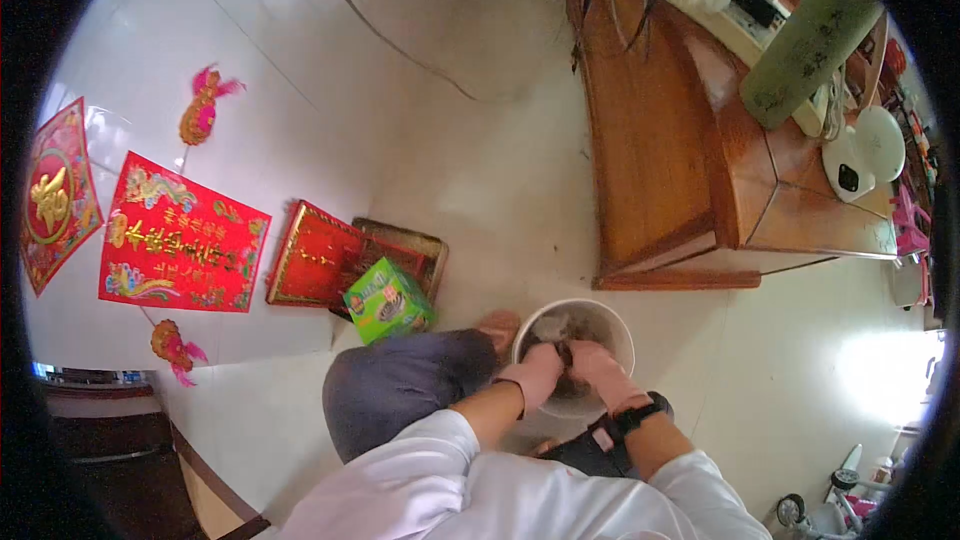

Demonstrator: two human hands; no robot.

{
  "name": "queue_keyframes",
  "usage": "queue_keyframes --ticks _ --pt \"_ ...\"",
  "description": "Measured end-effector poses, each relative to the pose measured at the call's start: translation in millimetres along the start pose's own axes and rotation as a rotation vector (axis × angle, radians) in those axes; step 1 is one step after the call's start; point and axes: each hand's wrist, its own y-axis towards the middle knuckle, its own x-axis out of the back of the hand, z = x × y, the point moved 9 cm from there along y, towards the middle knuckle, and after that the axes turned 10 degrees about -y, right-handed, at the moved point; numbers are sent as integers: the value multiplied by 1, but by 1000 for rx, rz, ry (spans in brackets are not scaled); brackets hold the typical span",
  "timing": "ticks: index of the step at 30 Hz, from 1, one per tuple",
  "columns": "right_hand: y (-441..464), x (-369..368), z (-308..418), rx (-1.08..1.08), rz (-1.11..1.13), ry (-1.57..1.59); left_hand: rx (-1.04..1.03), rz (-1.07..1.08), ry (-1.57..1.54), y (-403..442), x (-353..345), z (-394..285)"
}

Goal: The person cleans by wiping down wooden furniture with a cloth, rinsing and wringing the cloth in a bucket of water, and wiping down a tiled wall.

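Observation:
A round white bucket (626, 328) stands on the floor between my legs. My left hand (541, 372), in a pink glove, is closed over the bucket. My right hand (600, 372), gloved the same way, meets it from the right, its fingers closed too. Between the fingertips of both hands is a small dark object (566, 352), too small and partly covered to name. Greyish, blurred material (560, 325) shows inside the bucket beyond my hands; its kind is unclear.
A green box (388, 302) stands by my left knee, near a red framed plaque (315, 255) against the wall. On the right is a wooden cabinet (650, 140) bearing a power strip, cables, a green cylinder (810, 50) and a white camera-like device (850, 168). Wheeled items (840, 490) lie lower right.

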Motion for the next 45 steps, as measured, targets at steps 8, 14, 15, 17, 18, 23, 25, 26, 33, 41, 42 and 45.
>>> queue_keyframes --ticks 8,14,15,17,18,23,25,26,33,41,42,45 --pt "-62 46 -5 -165 -77 97 -524 -155 184 -155 83 -116" --pt "-14 -19 -40 -5 -271 233 -586 -21 244 -171 79 -136" --pt "11 -28 -48 -55 -273 213 -545 23 257 -170 75 -134" --pt "23 -24 -50 -140 -239 218 -483 71 290 -177 71 -134" --pt "24 -19 -51 -184 -220 223 -461 82 299 -183 70 -135" --pt "1 -1 -57 -278 -221 282 -442 0 192 -233 96 -195" --pt "-10 4 -60 -305 -241 300 -413 9 -11 -240 105 -198" --pt "-18 10 -59 -318 -256 311 -389 30 -136 -239 108 -193" --pt "-104 77 -41 -352 -307 301 -352 -134 -210 -165 102 -134" --pt "-159 115 -10 -350 -392 374 210 400 -1172 -75 9 -52" --pt "-167 123 -2 -281 -441 486 218 573 -1243 -65 -5 -51" --pt "-180 133 11 -79 -566 805 -16 842 -1405 -68 -11 -67"
